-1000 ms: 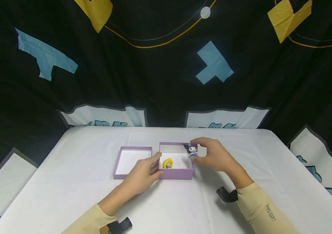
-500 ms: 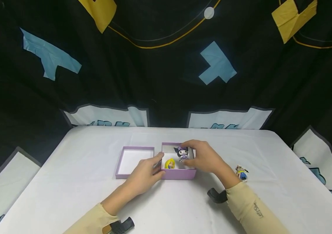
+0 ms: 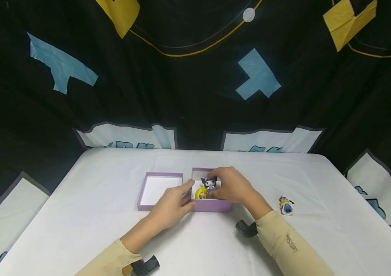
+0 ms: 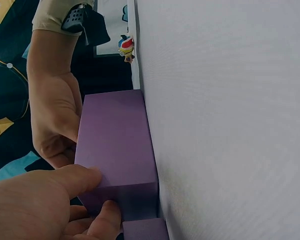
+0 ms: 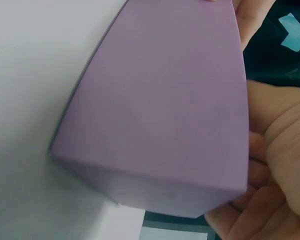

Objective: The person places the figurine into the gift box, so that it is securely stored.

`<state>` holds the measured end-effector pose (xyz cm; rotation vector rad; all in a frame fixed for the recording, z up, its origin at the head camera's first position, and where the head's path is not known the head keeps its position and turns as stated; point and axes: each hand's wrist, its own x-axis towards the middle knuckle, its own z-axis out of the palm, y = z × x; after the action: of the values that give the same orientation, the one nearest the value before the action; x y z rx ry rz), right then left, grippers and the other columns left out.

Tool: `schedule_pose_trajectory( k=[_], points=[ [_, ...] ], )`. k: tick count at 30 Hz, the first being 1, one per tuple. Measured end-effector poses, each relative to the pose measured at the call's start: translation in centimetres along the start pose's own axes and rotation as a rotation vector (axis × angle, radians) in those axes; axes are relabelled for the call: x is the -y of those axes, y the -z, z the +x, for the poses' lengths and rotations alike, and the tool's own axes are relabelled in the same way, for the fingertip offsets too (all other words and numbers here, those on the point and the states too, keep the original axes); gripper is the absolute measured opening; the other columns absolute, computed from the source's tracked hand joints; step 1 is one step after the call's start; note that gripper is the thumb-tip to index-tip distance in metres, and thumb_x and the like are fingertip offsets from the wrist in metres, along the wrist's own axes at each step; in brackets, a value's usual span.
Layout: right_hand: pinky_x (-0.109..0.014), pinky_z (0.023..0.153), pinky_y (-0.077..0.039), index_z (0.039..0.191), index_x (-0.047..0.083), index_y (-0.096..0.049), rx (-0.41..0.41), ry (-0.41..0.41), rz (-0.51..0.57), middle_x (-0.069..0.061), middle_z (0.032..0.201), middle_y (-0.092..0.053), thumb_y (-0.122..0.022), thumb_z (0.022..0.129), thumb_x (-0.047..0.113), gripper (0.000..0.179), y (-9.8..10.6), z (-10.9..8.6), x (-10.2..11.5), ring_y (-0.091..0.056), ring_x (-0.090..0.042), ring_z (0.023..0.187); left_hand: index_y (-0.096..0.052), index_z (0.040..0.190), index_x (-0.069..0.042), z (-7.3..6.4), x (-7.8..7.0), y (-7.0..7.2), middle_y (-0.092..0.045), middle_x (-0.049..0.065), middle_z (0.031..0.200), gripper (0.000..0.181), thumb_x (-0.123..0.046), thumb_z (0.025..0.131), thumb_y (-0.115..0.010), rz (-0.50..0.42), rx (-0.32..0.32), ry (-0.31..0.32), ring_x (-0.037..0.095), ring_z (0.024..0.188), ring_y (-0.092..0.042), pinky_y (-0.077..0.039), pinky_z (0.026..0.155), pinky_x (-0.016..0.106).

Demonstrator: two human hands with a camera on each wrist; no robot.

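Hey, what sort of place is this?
Probably a makeshift recording booth, judging by the dark printed curtain behind the white-covered table and the black devices worn at both wrists.

The head view looks forward and down from over the near side of the white table (image 3: 195, 245), far enough back to take in both the left hand (image 3: 169, 207) and the right hand (image 3: 234, 186), with the dark curtain (image 3: 181, 96) across its upper half. The left wrist view sits close and low, turned sideways, tabletop at right and curtain at left; the right wrist view, closer still, is turned the opposite way. Both wrist views share the front wall of the purple box (image 3: 212, 206), which the head view shows small, below centre.
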<state>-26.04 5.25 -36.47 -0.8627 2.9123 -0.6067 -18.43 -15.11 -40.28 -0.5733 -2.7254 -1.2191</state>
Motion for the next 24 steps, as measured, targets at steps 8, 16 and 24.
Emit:
schedule_pose_trajectory(
  k=[8,16,24],
  points=[
    [-0.043,0.095,-0.053,0.117,0.014,-0.071,0.028,-0.084,-0.039,-0.003,0.115,-0.069,-0.088,0.07,0.021,0.051,-0.5,0.7,1.0,-0.063,-0.021,0.103,-0.042,0.143,0.007,-0.1,0.1,-0.1,-0.04,0.023,0.146,0.062,-0.007,0.089,-0.07,-0.015,0.004,0.002,0.026,0.123,-0.053,-0.053,0.09,0.024],
    [-0.043,0.095,-0.054,0.118,0.012,-0.07,0.055,-0.112,-0.033,-0.005,0.114,-0.069,-0.088,0.072,0.017,0.05,-1.1,1.4,1.5,-0.063,-0.023,0.102,-0.042,0.142,0.008,0.0,0.2,0.0,-0.04,0.024,0.146,0.062,-0.007,0.089,-0.07,-0.031,0.009,-0.002,0.027,0.119,-0.057,-0.053,0.09,0.024],
    [-0.04,0.092,-0.055,0.115,0.013,-0.073,0.047,-0.1,-0.098,-0.003,0.106,-0.071,-0.088,0.072,0.014,0.045,-1.6,1.6,1.7,-0.065,-0.021,0.095,-0.043,0.142,0.008,0.0,0.2,0.0,-0.04,0.024,0.145,0.062,-0.007,0.089,-0.071,-0.047,0.004,0.0,0.027,0.116,-0.059,-0.054,0.09,0.026]
  ],
)
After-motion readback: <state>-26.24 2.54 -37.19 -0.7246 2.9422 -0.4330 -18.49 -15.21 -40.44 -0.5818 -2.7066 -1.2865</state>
